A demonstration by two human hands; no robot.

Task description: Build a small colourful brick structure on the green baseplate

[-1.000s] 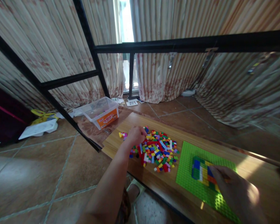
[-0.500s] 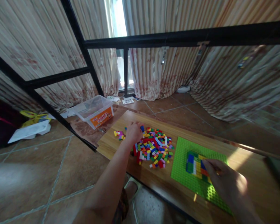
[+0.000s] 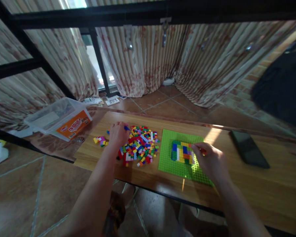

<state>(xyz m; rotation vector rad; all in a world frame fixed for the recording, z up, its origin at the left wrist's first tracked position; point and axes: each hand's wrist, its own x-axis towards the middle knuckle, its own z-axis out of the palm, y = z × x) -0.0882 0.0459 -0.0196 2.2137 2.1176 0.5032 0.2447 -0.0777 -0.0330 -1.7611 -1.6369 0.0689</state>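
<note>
My left hand (image 3: 118, 134) rests at the left edge of a pile of small colourful toy building bricks (image 3: 144, 144). Its fingers are curled downward and their tips are hidden; a blue brick (image 3: 126, 128) shows right beside them. My right hand (image 3: 210, 161) is at the right edge of a flat block of joined bricks (image 3: 181, 152), thumb and fingers closed together. A bit of red, seemingly a small brick (image 3: 203, 151), shows between those fingers. The block, in blue, green, white, yellow, red and orange, sits on a green studded baseplate (image 3: 169, 168).
Left of the pile lies a small pink-and-yellow brick cluster (image 3: 101, 141). A dark phone (image 3: 249, 149) lies on the right of the wooden table (image 3: 143, 177). A clear plastic box (image 3: 61, 115) with an orange label stands beyond the left end. Black metal bars (image 3: 101, 16) cross in front of the curtains.
The view has turned to the right, so the table appears farther left and the phone shows fully. My left hand stays by the pile, my right hand by the joined bricks.
</note>
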